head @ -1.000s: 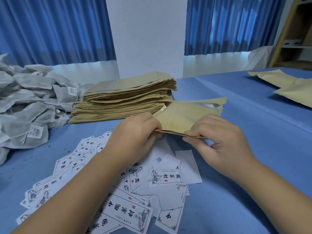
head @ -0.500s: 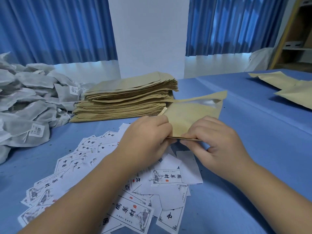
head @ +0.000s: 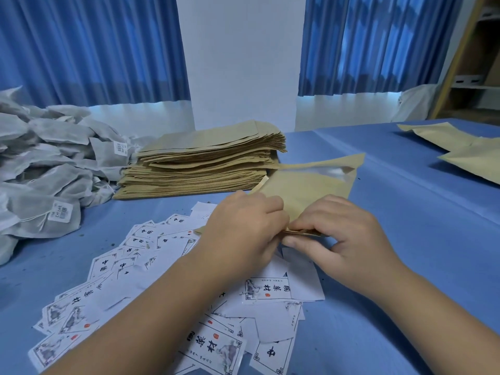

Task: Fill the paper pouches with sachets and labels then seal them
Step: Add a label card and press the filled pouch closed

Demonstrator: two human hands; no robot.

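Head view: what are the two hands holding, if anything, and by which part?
The left hand and the right hand both pinch one paper pouch along its near edge, side by side. Its windowed far end points away from the person.

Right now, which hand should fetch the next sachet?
Left, probably. The sachet pile lies off to the side of the left hand; the right hand can hold the pouch.

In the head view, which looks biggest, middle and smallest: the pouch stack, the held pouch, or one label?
1. pouch stack
2. held pouch, partly hidden
3. label, smallest though nearer the camera
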